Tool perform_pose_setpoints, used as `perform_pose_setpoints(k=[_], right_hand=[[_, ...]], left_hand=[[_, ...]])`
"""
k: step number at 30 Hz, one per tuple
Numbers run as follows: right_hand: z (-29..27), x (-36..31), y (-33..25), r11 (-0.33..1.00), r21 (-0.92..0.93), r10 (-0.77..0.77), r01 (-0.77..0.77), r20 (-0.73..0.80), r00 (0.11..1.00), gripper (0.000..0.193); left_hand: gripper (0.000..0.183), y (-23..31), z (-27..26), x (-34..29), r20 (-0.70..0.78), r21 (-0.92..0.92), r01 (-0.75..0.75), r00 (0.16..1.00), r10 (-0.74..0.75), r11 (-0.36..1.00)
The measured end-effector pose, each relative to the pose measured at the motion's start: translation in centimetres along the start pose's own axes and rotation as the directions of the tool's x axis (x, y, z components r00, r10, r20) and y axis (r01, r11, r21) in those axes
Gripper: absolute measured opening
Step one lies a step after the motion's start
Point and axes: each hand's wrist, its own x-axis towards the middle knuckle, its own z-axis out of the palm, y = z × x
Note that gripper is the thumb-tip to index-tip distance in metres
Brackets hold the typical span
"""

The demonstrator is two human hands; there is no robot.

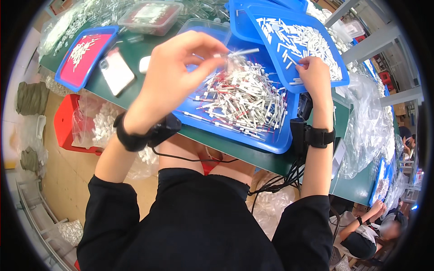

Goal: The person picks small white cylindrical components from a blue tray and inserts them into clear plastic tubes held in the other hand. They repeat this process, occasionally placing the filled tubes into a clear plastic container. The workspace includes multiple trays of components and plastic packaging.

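Observation:
My left hand is raised over a blue tray heaped with thin white tubular pieces, some with red wires. Its thumb and index finger close on a thin white tubular piece, smeared by motion. At the upper right, my right hand reaches into a second blue tray filled with short white tubes. The fingertips there pinch at a small white tube, partly hidden among the others. The second tray rests tilted over the first one's far right edge.
A pink-lined blue tray with white pieces and a white phone lie at left. A clear lidded box stands behind. A red bin is below the table's left edge. Cables hang near my right forearm. Another person works at lower right.

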Motion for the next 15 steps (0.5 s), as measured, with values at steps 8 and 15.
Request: perform_pose_setpoints(k=[8,15], right_hand=[[-2.6,-1.1,-1.3,0.984,0.176,0.036,-0.017,-0.107,0.994,0.024],[-7.2,-8.2,-7.6,0.362,0.919,-0.183,0.158,-0.097,0.978,0.018]], left_hand=[[0.021,1.9,1.1,-2.2,-0.044,-0.113,-0.044,0.998,0.039,0.993],[0.018,3.1,1.1,-2.6,-0.061,0.127,-0.270,0.958,0.279,0.955]])
